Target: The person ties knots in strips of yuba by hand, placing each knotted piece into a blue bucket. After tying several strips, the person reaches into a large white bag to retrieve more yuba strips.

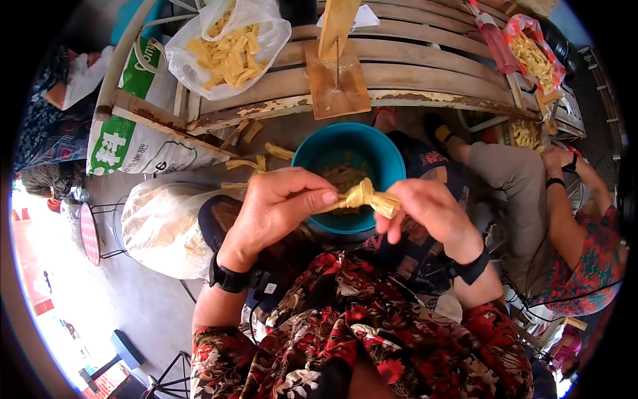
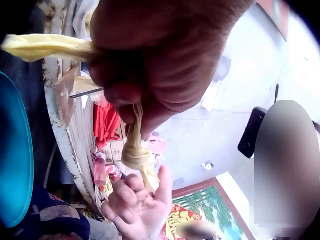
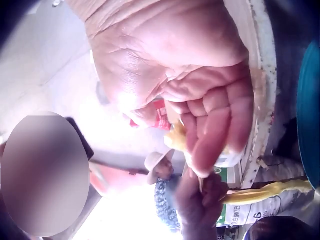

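Observation:
Over the basin, the left hand (image 1: 279, 209) pinches a yellow strip with a bulky knot (image 1: 359, 194) just past its thumb tip. The right hand (image 1: 435, 216) is at the strip's short end, its fingers loosely bent. In the left wrist view, the knot (image 2: 136, 156) hangs below the left hand (image 2: 155, 60), and a longer tail (image 2: 47, 46) sticks out the other side; the right hand (image 2: 137, 205) is below the knot. From the right wrist view, thumb and fingers of the right hand (image 3: 185, 75) stand apart, with the knot (image 3: 176, 136) partly hidden behind them.
A teal basin (image 1: 392, 156) holds yellow pieces. Behind it, a slatted bench (image 1: 412, 76) carries a wooden block with a metal spike (image 1: 337, 66) and a plastic bag (image 1: 183, 56) of yellow strips. A large clear bag (image 1: 163, 229) is at left; another person (image 1: 578, 246) sits at right.

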`<state>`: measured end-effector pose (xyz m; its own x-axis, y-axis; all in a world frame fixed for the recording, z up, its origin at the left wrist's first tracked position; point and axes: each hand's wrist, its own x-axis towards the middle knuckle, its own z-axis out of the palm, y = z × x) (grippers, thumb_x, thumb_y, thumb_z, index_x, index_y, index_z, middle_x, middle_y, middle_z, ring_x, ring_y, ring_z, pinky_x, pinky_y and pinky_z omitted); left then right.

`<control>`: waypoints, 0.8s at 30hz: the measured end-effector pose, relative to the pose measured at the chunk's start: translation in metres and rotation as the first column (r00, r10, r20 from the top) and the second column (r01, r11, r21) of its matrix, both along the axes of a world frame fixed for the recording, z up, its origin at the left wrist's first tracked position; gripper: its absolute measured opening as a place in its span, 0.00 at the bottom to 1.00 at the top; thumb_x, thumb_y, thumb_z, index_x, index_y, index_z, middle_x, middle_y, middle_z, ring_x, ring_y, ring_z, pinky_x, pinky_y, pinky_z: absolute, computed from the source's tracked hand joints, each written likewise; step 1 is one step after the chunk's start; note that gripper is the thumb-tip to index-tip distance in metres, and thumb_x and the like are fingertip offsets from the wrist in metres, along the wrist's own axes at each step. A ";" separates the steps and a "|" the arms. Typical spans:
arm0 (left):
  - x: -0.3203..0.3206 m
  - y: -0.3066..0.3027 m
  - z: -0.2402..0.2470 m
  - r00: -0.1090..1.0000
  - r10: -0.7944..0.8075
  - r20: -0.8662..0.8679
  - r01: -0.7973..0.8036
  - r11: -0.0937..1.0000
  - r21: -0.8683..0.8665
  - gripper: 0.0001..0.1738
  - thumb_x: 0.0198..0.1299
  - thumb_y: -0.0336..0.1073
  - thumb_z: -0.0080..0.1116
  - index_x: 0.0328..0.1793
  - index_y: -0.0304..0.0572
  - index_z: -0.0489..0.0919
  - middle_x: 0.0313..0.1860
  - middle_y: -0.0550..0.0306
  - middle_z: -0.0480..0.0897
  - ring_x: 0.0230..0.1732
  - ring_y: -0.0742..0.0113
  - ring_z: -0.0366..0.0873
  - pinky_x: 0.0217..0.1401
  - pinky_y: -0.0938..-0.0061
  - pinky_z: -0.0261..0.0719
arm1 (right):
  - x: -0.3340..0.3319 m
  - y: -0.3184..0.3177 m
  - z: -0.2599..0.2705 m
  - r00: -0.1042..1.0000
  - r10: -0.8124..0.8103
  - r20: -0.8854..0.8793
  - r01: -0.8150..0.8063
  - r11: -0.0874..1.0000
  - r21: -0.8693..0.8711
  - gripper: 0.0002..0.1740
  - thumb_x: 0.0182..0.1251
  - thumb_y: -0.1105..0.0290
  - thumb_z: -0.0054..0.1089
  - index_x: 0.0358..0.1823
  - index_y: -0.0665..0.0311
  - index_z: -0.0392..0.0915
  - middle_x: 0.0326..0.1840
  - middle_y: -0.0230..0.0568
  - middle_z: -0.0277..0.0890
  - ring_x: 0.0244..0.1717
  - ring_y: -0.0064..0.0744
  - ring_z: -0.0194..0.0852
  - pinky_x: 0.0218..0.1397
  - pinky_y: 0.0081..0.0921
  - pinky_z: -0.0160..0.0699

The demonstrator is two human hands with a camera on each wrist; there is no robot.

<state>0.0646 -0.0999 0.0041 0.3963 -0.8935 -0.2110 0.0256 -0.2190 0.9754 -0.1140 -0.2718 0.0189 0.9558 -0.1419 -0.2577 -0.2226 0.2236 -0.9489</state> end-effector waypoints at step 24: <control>0.069 -0.057 -0.030 0.941 0.056 0.333 -0.051 0.998 -0.024 0.11 0.57 0.39 0.63 0.38 0.38 0.82 0.23 0.52 0.78 0.22 0.72 0.73 0.27 0.76 0.72 | 0.084 -0.059 -0.021 0.993 0.029 -0.112 -0.094 0.763 -0.640 0.15 0.69 0.59 0.50 0.35 0.65 0.71 0.19 0.38 0.71 0.21 0.29 0.74 0.25 0.29 0.71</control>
